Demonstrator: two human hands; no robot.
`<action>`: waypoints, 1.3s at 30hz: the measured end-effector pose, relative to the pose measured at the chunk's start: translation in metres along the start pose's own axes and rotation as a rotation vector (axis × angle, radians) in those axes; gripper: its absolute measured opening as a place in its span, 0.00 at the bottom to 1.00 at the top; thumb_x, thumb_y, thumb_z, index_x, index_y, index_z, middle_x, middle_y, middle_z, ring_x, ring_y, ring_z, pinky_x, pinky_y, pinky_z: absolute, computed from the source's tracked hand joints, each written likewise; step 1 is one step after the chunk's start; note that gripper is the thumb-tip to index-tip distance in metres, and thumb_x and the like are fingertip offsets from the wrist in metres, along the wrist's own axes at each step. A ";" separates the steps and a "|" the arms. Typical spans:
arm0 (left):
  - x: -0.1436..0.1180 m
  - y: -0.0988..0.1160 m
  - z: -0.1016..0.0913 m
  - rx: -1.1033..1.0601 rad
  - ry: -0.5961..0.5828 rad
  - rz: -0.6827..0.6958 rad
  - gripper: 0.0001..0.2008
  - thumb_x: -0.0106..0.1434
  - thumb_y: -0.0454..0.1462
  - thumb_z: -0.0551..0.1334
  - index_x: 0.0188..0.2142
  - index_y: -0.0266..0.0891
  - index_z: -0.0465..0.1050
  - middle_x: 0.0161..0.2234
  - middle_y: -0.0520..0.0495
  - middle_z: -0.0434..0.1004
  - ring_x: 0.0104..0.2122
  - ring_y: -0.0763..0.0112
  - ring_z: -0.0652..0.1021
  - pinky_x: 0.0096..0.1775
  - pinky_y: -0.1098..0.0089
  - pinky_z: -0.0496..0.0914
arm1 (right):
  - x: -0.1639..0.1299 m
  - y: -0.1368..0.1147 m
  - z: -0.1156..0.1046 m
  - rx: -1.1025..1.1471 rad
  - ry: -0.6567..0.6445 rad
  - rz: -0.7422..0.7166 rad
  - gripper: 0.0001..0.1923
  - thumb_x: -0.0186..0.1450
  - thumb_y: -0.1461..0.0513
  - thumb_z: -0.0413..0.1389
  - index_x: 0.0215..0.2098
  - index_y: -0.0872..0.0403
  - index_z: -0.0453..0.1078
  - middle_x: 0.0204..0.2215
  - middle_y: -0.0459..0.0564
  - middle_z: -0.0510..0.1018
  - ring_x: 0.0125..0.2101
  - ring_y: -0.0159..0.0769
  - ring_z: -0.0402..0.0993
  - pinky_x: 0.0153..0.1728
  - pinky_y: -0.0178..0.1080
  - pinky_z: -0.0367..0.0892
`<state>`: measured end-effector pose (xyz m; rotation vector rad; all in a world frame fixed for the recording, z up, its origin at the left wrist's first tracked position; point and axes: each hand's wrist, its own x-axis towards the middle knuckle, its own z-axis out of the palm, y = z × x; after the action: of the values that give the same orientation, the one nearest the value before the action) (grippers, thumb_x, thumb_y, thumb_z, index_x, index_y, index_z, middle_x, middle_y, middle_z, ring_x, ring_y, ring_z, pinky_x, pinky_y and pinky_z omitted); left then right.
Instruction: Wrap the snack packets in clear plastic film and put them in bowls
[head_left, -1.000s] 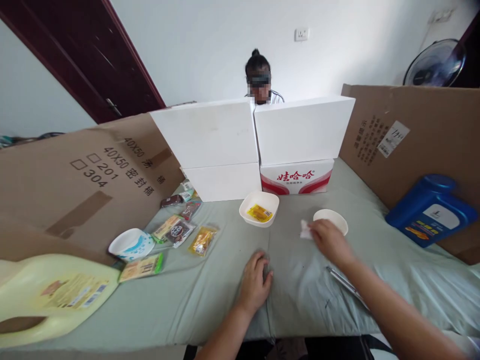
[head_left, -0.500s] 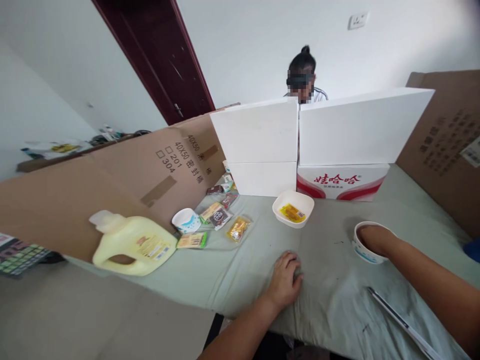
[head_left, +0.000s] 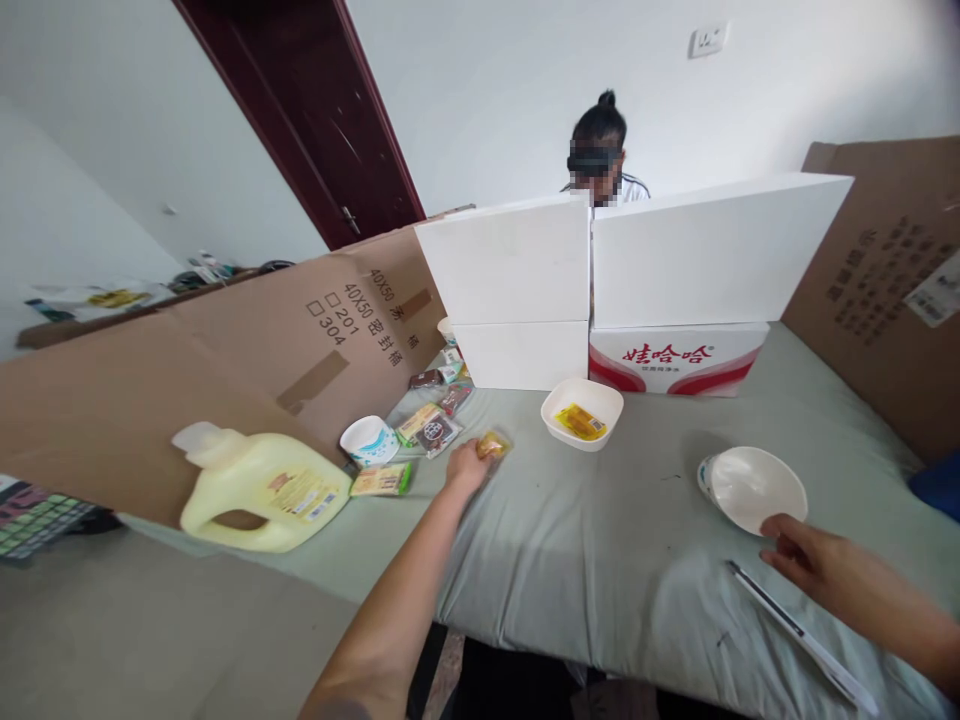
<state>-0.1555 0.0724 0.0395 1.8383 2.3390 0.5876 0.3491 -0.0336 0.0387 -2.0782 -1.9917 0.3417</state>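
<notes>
Surface (head_left: pixel 600 560): carrying all items. Jug (head_left: pixel 259 490), bowl (head_left: pixel 754 490): lying clear of the reach. Left hand (head_left: pixel 466 466): fingers closing on yellow packet (head_left: pixel 491 444) at the snack row's end; pinching edges firmly is advisable. Right hand (head_left: pixel 806 555): resting loosely open, holding nothing

Bare cloth (head_left: pixel 637 520) between bowls (head_left: pixel 582 413)

- The brown cardboard sheet (head_left: pixel 225 350) at the left of the frame carries the print "40X50", then "201" and "304" beside small boxes, with Chinese characters next to them.
- The white carton (head_left: pixel 679 358) at the centre, under the white boxes, shows the red characters "娃哈哈"; the small line below them is too small to read.
</notes>
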 end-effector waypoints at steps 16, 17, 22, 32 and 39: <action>-0.216 0.097 0.065 -0.213 0.062 0.914 0.18 0.58 0.32 0.60 0.49 0.39 0.68 0.47 0.39 0.70 0.49 0.53 0.71 0.49 0.51 0.71 | -0.060 -0.006 0.057 -0.056 0.114 -0.302 0.22 0.60 0.52 0.57 0.50 0.50 0.68 0.42 0.55 0.76 0.42 0.48 0.72 0.42 0.48 0.67; -0.216 0.095 0.065 -0.219 0.057 0.919 0.19 0.58 0.31 0.59 0.49 0.40 0.68 0.48 0.40 0.70 0.50 0.54 0.71 0.49 0.51 0.71 | -0.057 -0.013 0.057 -0.088 0.165 -0.305 0.21 0.60 0.50 0.57 0.48 0.51 0.69 0.42 0.56 0.75 0.42 0.49 0.71 0.41 0.48 0.67; -0.213 0.086 0.070 -0.265 0.067 0.924 0.23 0.60 0.30 0.57 0.55 0.37 0.63 0.49 0.38 0.71 0.52 0.55 0.71 0.50 0.51 0.70 | -0.032 -0.046 0.040 -0.185 0.315 -0.357 0.12 0.67 0.58 0.50 0.36 0.55 0.73 0.36 0.56 0.74 0.40 0.47 0.68 0.41 0.46 0.64; -0.211 0.089 0.067 -0.264 0.013 0.922 0.20 0.60 0.29 0.56 0.53 0.36 0.66 0.48 0.39 0.71 0.51 0.57 0.71 0.51 0.53 0.71 | 0.062 -0.019 -0.012 -0.433 0.418 -0.218 0.14 0.64 0.68 0.49 0.45 0.59 0.72 0.48 0.62 0.72 0.49 0.51 0.63 0.43 0.46 0.62; -0.211 0.089 0.068 -0.248 0.086 0.927 0.20 0.63 0.27 0.53 0.53 0.38 0.67 0.49 0.39 0.71 0.50 0.59 0.73 0.50 0.55 0.72 | -0.012 -0.021 0.025 -0.187 0.084 -0.184 0.13 0.65 0.57 0.50 0.42 0.54 0.70 0.36 0.54 0.76 0.36 0.42 0.72 0.39 0.41 0.65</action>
<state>0.0021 -0.0962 -0.0226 2.7139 1.2295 0.9810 0.3204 -0.0449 0.0217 -1.9549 -2.2160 0.0346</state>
